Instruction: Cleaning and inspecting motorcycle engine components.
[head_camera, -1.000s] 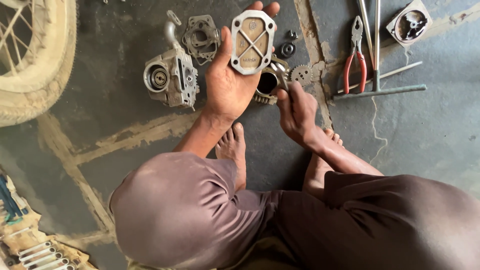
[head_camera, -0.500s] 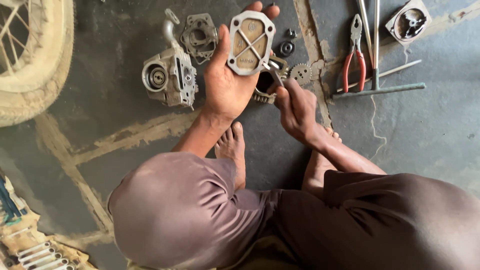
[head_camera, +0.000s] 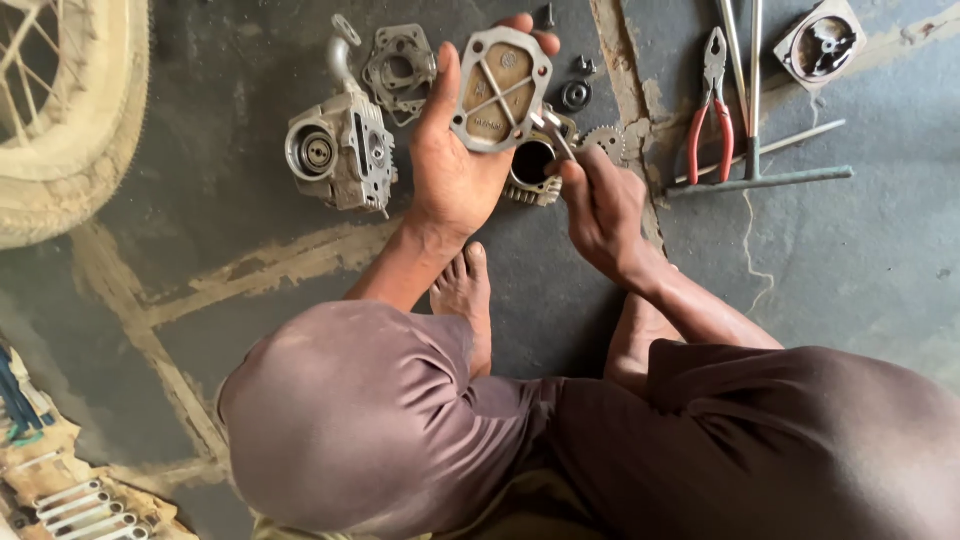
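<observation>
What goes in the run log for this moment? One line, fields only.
left hand: holds cover plate | right hand: thin tool at plate edge | floor: engine part, pliers

One head-worn camera is looking straight down from above the squatting person, taking in knees, both hands and the floor (head_camera: 200, 260) ahead at close range. The top of the frame is facing forward, away from the body.

Flat metal cover plate (head_camera: 499, 90), rounded-square, tan and grimy, crossed by raised ribs, bolt holes at corners; held face-up, tilted, above the finned cylinder (head_camera: 532, 170). Thin metal tool (head_camera: 555, 133) touching the plate's lower right edge.
</observation>
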